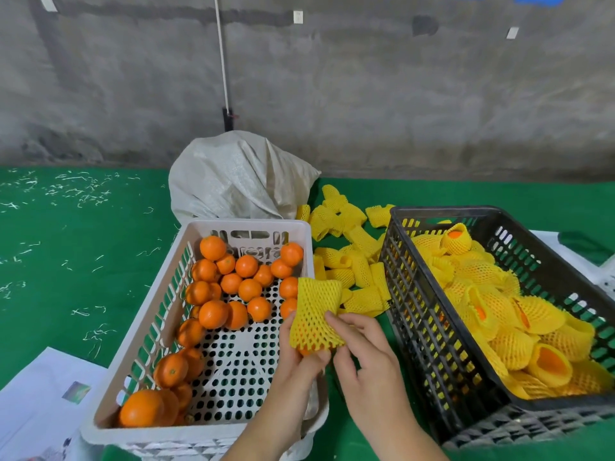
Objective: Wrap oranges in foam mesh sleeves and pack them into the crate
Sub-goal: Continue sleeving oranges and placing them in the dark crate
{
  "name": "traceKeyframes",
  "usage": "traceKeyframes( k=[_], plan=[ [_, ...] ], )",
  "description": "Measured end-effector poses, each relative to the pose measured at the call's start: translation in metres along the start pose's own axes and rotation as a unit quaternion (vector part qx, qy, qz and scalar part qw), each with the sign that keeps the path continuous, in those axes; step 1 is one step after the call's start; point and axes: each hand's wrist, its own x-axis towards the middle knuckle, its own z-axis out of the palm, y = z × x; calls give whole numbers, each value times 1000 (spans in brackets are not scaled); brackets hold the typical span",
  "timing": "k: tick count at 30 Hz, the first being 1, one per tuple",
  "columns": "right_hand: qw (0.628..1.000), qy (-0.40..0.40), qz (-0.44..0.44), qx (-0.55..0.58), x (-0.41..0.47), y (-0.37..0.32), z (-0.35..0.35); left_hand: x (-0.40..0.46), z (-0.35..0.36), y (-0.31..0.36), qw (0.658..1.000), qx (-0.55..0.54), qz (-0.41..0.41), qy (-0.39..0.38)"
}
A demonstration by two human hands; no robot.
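Both hands (332, 347) hold a sleeved orange (314, 322) over the white crate's (133, 327) right rim.

No words, numbers or brand marks can be read anywhere; the white sheet (43, 394) at the lower left carries a small coloured printed patch, too blurred to make out; the pale crate (253, 247) has moulded raised shapes on its far wall that may be lettering, but they cannot be read; the small white tags (298, 17) on the grey wall show no legible writing.
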Motion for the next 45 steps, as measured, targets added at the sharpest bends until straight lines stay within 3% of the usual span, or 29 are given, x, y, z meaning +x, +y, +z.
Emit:
traceKeyframes(
  k=[3, 7, 13, 17, 21, 23, 30, 34, 37, 41, 45],
  plan=[
    [999, 35, -19, -18, 3, 2, -4, -3, 0, 0, 998, 42, 40, -21],
    [994, 90, -50, -32, 2, 5, -8, -1, 5, -3, 997, 43, 60, 17],
    [996, 60, -59, 4, -14, 3, 0, 4, 1, -10, 995, 42, 57, 74],
    [999, 18, -15, 34, -15, 5, -1, 6, -2, -14, 991, 69, 54, 99],
    [979, -27, 87, 181, -16, -1, -4, 7, -5, -14, 992, 80, 51, 82],
    [958, -31, 148, 245, -15, -3, -4, 4, -4, -11, 993, 92, 53, 56],
    [926, -135, 256, 242, -11, 6, -7, -1, -5, -10, 994, 80, 44, -59],
    [892, -104, 283, 337, -9, 11, -10, -4, -1, 1, 996, 60, 12, -70],
    [886, -68, 293, 353, -7, 14, -12, -9, 3, 5, 994, 84, 33, -66],
    [886, -68, 292, 355, -8, 15, -9, -9, 1, -3, 973, 195, 123, 11],
    [841, -61, 323, 430, -10, 12, -1, -6, -2, -13, 967, 204, 147, 51]
  ],
)
